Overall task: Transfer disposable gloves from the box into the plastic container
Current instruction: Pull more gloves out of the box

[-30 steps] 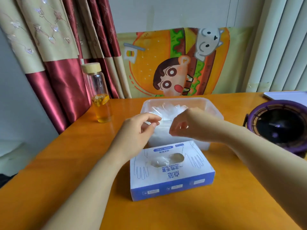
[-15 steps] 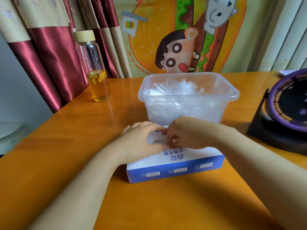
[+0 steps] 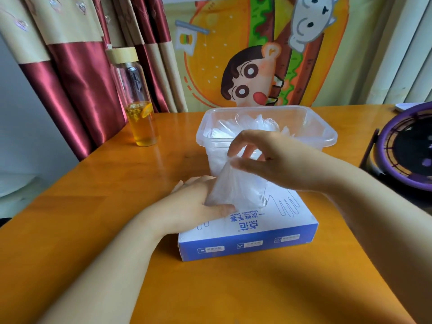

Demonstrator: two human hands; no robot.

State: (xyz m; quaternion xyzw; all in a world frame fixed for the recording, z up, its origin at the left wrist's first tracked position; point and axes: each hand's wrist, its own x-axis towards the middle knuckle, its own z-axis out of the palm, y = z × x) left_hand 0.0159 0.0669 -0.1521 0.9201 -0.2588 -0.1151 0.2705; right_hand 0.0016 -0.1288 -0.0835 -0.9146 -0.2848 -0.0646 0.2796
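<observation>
From my remote seat I take the blue-and-white glove box (image 3: 252, 232) on the orange bench (image 3: 93, 206) as my mark. Far to the left of the box and behind it hangs a red and cream curtain (image 3: 77, 90). Closer to the box, but also left and behind, stands an upright glass bottle (image 3: 138, 108) with a pale wooden cap and amber liquid in its lower part. The left hand (image 3: 196, 202) lies flat on the left part of the box top with its fingers stretched out, holding nothing that I can see; its fingertips are hidden behind the glove. That clear disposable glove (image 3: 233, 188) rises from the middle of the box top, its lower end at the opening and its upper end gathered to a point. Directly behind the box, touching or just beside it, sits the clear plastic container (image 3: 327, 136), with a heap of crumpled clear gloves (image 3: 252, 123) inside. Above the box, in front of the container, the right hand (image 3: 275, 160) pinches the glove's top between thumb and fingertips. A cartoon poster (image 3: 257, 54) fills the wall behind the box. Well to the right of the box stands a purple-rimmed fan (image 3: 411, 146).
</observation>
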